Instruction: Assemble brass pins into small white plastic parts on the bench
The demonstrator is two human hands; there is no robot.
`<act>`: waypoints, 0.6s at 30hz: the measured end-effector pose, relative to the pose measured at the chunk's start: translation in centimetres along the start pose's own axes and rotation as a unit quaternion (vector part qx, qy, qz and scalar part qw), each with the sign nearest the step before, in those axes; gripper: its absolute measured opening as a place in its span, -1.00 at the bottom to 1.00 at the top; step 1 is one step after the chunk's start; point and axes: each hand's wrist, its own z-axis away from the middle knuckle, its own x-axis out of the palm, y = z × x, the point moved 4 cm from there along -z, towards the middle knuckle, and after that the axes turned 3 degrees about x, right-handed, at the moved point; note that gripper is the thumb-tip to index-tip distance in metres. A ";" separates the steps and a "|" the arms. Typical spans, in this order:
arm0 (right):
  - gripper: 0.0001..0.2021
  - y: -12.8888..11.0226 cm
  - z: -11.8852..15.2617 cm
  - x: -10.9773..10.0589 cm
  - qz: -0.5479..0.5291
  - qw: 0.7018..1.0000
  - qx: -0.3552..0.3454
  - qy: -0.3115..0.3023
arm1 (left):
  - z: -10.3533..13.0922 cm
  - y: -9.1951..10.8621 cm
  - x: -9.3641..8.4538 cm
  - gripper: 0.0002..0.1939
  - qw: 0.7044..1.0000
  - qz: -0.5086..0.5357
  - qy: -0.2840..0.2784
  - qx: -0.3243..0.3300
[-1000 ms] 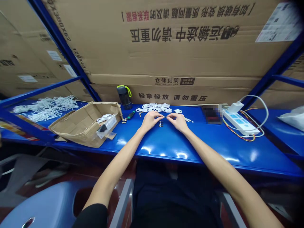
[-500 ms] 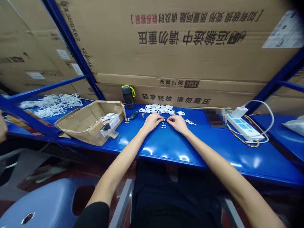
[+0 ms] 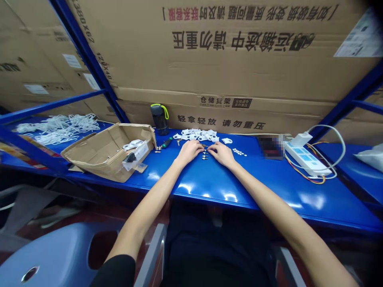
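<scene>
My left hand (image 3: 190, 152) and my right hand (image 3: 222, 154) rest on the blue table, their fingertips pinched close together from either side. Between them lies a small metal pin (image 3: 205, 151) with a white piece on it, its ends running to the fingers of both hands. More such small pins (image 3: 205, 157) are lined up just in front, crosswise to me. Behind the hands spreads a pile of white plastic ring-shaped parts (image 3: 200, 134); one white part (image 3: 227, 140) lies apart. Small white discs (image 3: 239, 152) are scattered right of my right hand.
To the left stands an open cardboard box (image 3: 98, 159) with white parts inside. A green-handled screwdriver (image 3: 166, 142) and a dark bottle (image 3: 160, 120) are behind it. On the right are a power strip (image 3: 308, 159) with cables and a dark blurred object (image 3: 271, 147). White cords (image 3: 66, 127) lie far left.
The view has shifted slightly. Both hands stay pinched over the same row of pins, with only small finger movement. At the far left, a person's hand has gone out of view.
</scene>
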 end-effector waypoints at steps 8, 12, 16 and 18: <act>-0.72 0.1 0.1 0.1 0.005 1.000 -0.004 -0.005 | 0.0 -0.2 -0.2 -0.80 1.000 0.001 0.004 -0.004; -0.73 0.4 0.1 -0.2 -0.032 0.999 -0.011 0.001 | 0.1 -0.4 -0.5 -0.80 0.999 0.005 0.025 -0.020; -0.73 1.8 0.4 -1.8 -0.062 0.998 0.001 0.021 | 0.3 -0.9 -1.1 -0.80 0.997 -0.008 0.057 -0.053; -0.73 3.2 0.7 -3.0 -0.036 0.998 0.034 0.036 | 0.4 -1.2 -1.2 -0.79 0.995 -0.026 0.071 -0.066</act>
